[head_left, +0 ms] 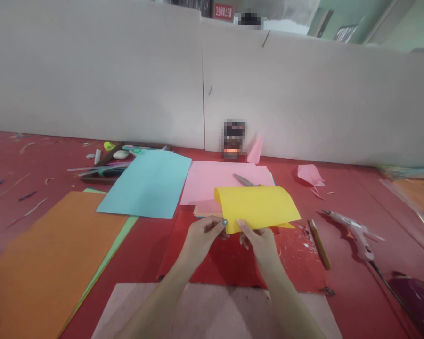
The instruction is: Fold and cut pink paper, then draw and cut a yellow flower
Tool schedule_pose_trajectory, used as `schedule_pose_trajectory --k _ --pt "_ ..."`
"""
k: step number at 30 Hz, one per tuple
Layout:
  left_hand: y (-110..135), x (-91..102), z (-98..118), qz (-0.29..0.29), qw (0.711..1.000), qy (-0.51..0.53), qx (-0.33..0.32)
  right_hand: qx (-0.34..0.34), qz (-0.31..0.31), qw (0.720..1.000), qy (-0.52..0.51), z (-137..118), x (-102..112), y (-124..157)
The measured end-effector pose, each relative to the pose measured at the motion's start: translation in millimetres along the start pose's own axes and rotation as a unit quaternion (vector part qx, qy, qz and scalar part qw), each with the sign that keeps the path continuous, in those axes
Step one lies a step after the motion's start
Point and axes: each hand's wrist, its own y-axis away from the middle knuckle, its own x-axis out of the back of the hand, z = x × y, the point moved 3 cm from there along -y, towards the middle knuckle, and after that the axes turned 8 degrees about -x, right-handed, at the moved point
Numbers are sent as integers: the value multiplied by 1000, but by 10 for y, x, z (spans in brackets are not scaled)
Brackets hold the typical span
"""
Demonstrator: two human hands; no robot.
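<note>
A yellow sheet of paper (pixel 257 207), folded over in a loose curve, is held up above a red board (pixel 212 259). My left hand (pixel 203 235) pinches its lower left corner between thumb and fingers. Close beside it, my right hand (pixel 259 242) grips the lower edge with the thumb on top. Some fingertips of both hands are hidden behind the paper. Just beyond the yellow sheet, scissors (pixel 245 180) lie on pink paper (pixel 212 181), their handles partly covered by the yellow sheet.
Left lie a light blue sheet (pixel 150 186), an orange sheet (pixel 53 249) and a tray (pixel 88 178) of tools. On the right are a wooden-handled stick (pixel 319 245), a glue gun (pixel 353 230) with cord, and a purple object (pixel 415 296). A white partition (pixel 127 75) closes the back.
</note>
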Motion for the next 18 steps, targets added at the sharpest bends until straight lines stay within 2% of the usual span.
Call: schedule_pose_trajectory --k 8,18 --pt "7 5 10 -9 1000 -21 -7 2 13 1000 3 -25 -7 19" --pt "14 -1 31 -12 1000 -8 -8 -13 -25 999 25 38 48 -30"
